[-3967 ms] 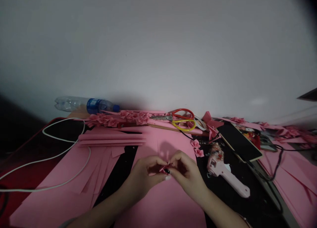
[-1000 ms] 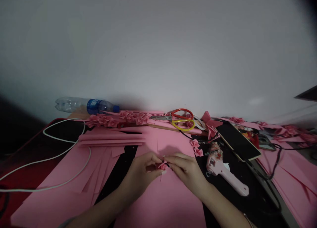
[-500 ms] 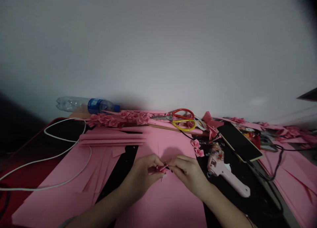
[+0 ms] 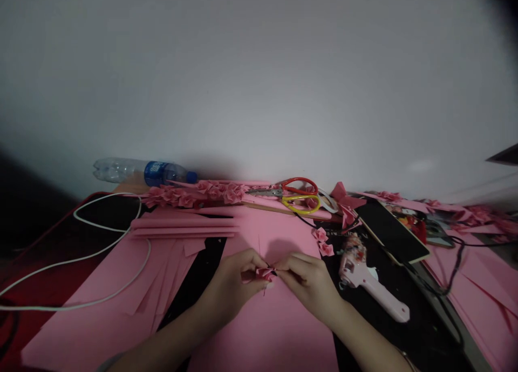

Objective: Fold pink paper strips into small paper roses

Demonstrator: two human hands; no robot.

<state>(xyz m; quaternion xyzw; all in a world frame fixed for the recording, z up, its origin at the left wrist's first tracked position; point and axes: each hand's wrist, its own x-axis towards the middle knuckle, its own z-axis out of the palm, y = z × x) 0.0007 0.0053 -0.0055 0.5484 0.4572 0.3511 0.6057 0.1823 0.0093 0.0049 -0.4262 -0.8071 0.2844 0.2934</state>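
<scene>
A small pink paper flower (image 4: 265,274) is held between my two hands, above a large pink paper sheet (image 4: 263,334). My left hand (image 4: 238,277) pinches it from the left, thumb below and fingers above. From the right, my right hand (image 4: 305,280) has thumb and fingertips closed on the flower's edge. The fingers cover part of the folds. Two loose pink paper flowers (image 4: 322,242) lie just beyond my right hand. Nearby on the right rests a pale pink glue gun (image 4: 378,291), its nozzle end stained.
Scissors (image 4: 301,195) with red and yellow handles lie at the back. Left of them are more paper flowers (image 4: 194,193) and a plastic bottle (image 4: 141,172). A phone (image 4: 392,231) sits at right among black cables. A white cable (image 4: 81,261) crosses paper sheets (image 4: 101,302) at left.
Both hands stay in nearly the same place. The paper flower between the fingertips has turned slightly, and a little more of its petals shows.
</scene>
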